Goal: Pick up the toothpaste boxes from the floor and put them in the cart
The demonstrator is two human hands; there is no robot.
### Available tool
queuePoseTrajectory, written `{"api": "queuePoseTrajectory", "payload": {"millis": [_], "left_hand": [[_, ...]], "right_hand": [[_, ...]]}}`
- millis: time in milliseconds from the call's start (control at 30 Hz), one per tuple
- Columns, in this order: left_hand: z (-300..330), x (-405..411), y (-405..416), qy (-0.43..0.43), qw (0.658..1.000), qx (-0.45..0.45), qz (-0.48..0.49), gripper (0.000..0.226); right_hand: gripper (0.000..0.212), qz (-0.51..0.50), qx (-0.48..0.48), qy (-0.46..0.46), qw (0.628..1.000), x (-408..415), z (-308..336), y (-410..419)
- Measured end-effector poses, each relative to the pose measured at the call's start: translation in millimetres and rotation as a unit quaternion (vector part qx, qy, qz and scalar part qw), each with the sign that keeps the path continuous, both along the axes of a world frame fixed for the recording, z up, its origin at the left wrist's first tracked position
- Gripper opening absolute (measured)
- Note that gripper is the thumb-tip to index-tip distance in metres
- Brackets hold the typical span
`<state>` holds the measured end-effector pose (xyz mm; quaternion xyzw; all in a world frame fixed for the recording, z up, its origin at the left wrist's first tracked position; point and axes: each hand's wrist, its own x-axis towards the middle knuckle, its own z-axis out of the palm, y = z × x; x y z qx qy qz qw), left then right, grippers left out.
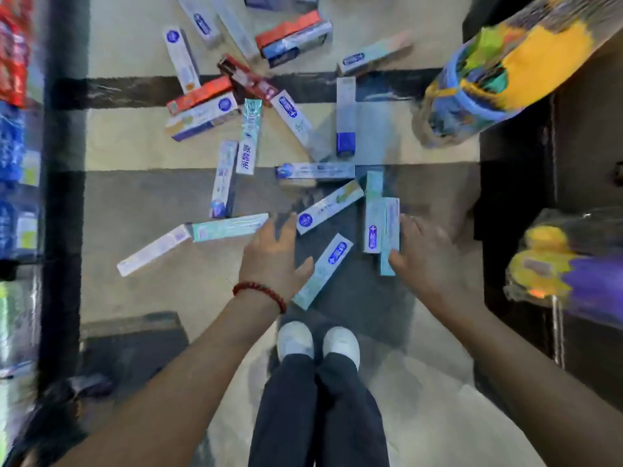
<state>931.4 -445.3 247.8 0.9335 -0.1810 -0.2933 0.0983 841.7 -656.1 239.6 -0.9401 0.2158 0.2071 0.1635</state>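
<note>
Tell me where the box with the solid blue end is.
The box with the solid blue end lies upright in the head view, right of centre, crossing the dark floor stripe.

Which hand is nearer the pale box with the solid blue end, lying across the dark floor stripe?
Right. The right hand is below the blue-ended box, slightly to its right; the left hand is below and farther left.

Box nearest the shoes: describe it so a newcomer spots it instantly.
Start at the white shoes at bottom centre and look just above, between the two hands. The pale teal toothpaste box lies diagonally there, alone on the dark floor stripe, blue oval logo at its upper end.
</note>
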Motion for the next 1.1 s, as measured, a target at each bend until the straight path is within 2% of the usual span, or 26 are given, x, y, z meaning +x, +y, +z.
{"api": "queuePoseTrajectory", "payload": {"millis": [133,233,367,533,700,833,967,1100], "left_hand": [[-106.1,-23.0,-14.1,0.046,0.999,0.002,-0.02,0.084],[-178.1,-40.6,-15.8,0.068,0.997,-0.01,0.017,0.089],[-249.1,-58.9,-16.0,0.082,0.996,-0.008,0.027,0.101],[-321.3,-68.8,-21.1,0.134,0.99,-0.005,0.034,0.115],[-351.5,-75.9,-25.5,0.12,0.992,0.025,0.011,0.114],[-359.3,-76.4,-22.4,0.099,0.995,0.017,-0.002,0.111],[-348.2,-69.5,-16.8,0.14,0.988,-0.018,0.057,0.106],[-309.5,-62.0,-9.5,0.158,0.975,-0.088,0.131,0.101]], "right_hand": [[0.052,-0.012,-0.007,0.026,1.0,-10.0,-99.6,0.1],[0.057,-0.014,0.021,0.025,0.999,-14.0,-169.1,4.2],[0.063,-0.036,0.035,0.012,0.999,-15.7,-244.6,7.8],[0.071,-0.08,-0.006,0.033,0.996,5.8,-308.4,3.1],[0.086,-0.114,-0.078,0.05,0.989,28.0,-344.4,4.0],[0.08,-0.113,-0.115,0.035,0.986,31.1,-359.7,5.1],[0.076,-0.127,-0.048,0.032,0.99,30.2,-346.5,0.1],[0.075,-0.134,0.003,0.033,0.99,13.1,-305.6,-0.4]]}}
